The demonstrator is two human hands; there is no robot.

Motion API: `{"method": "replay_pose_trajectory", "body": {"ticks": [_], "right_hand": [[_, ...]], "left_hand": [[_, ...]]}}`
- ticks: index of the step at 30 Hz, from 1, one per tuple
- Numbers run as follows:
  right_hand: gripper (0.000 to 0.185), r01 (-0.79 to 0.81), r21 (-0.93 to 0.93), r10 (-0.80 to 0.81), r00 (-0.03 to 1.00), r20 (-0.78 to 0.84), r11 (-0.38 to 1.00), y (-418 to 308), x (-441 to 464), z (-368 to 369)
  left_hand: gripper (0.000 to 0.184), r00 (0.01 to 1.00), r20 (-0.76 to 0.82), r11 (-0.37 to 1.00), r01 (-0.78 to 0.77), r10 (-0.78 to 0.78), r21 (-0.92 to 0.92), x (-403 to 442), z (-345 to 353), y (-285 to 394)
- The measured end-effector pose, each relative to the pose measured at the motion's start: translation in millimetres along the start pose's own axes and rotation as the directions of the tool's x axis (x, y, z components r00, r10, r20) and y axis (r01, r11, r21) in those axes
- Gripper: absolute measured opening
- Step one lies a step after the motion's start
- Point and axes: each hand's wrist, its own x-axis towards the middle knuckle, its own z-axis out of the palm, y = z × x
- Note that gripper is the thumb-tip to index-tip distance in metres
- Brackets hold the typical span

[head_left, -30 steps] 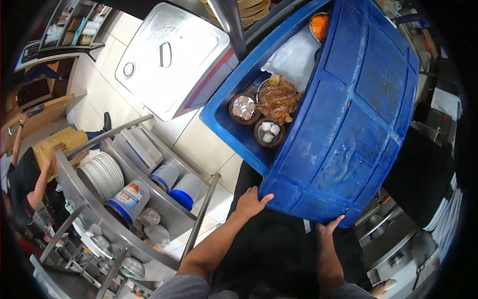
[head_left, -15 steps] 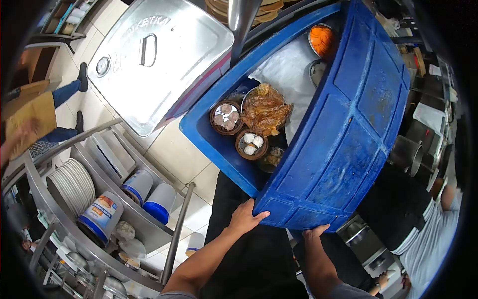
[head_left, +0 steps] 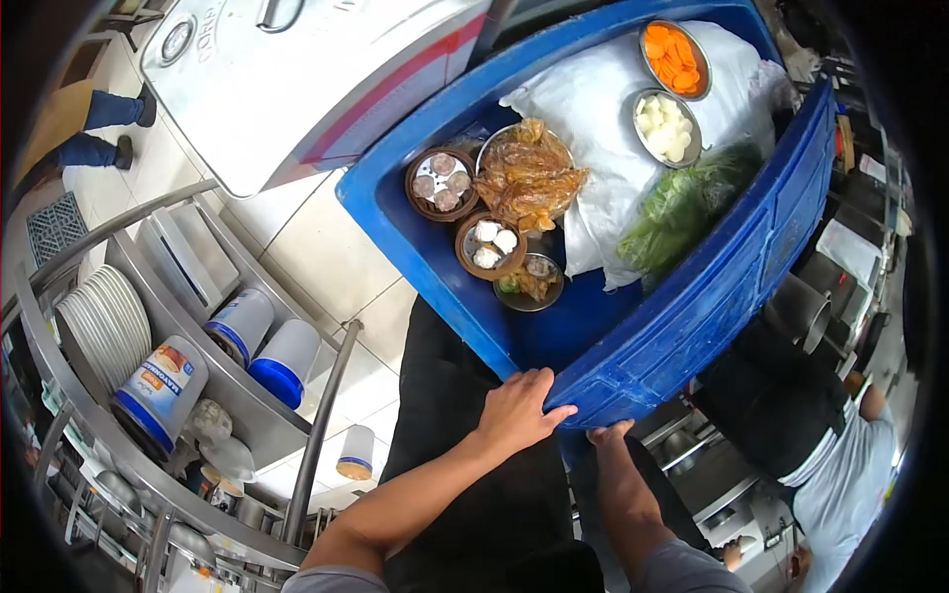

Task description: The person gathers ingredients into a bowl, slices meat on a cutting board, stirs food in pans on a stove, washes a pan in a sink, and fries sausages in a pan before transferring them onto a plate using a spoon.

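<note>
The blue bin (head_left: 682, 321) holds two steamers (head_left: 469, 259) and four metal bowls (head_left: 532, 304).

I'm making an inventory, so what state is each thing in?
Blue bin: open, food inside
Left hand: gripping the bin's corner
Right hand: touching the bin, partly hidden
Silver chest: looks shut
Carrots: sliced, uncovered
White dumplings: uncovered
Greens: wrapped
White bag: crumpled
Plates: stacked

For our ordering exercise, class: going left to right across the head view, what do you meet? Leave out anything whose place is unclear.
Mayonnaise tub, round basket with four meatball-like pieces, left hand, right hand, bowl of orange slices, light-shirted person.
</note>
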Motion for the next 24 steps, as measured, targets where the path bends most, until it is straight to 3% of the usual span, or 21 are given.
{"method": "replay_pose_trajectory", "body": {"ticks": [1,6,9,11,12,13,15,17,19,22,24], "right_hand": [[0.086,0.022,-0.013,-0.021,0.997,0.080,1.000,7,7,-3],[0.087,-0.024,0.061,0.022,0.999,0.030,0.998,35,7,-2],[0.087,-0.073,0.209,0.057,0.995,0.083,0.975,39,8,-1],[0.087,-0.024,0.273,-0.001,0.996,0.091,0.962,54,63,-45],[0.087,0.006,0.291,-0.037,0.994,0.102,0.957,51,83,-51],[0.087,0.038,0.363,-0.076,0.993,0.091,0.931,45,75,-44],[0.087,0.125,0.276,-0.118,0.992,-0.041,0.953,41,43,-19],[0.088,0.094,0.303,-0.069,0.993,-0.091,0.948,33,22,-14],[0.088,0.087,0.326,-0.047,0.991,-0.126,0.942,25,16,-12],[0.090,0.130,0.369,-0.066,0.981,-0.180,0.921,40,3,-20],[0.094,0.205,0.303,-0.116,0.951,-0.285,0.931,44,-7,-26]], "left_hand": [[0.053,1.000,-0.025,1.000,-0.009,0.010,0.019,1,0,4],[0.051,1.000,-0.017,0.997,-0.007,0.009,0.081,8,-1,22],[0.051,1.000,0.000,0.990,-0.022,0.022,0.138,13,0,31],[0.052,0.989,-0.085,0.983,-0.111,0.125,0.148,17,9,30],[0.054,0.998,-0.005,0.985,-0.057,0.058,0.166,21,9,32],[0.053,0.995,-0.008,0.975,-0.094,0.098,0.203,21,12,28],[0.054,0.999,0.013,0.966,-0.038,0.036,0.255,21,12,30],[0.055,0.999,0.041,0.951,-0.016,0.004,0.307,15,11,29],[0.053,1.000,0.000,0.976,0.028,-0.028,0.216,12,11,23],[0.052,0.998,0.012,0.970,0.053,-0.058,0.238,5,2,5],[0.052,0.986,0.078,0.970,0.129,-0.148,0.204,3,-4,-13]]}}
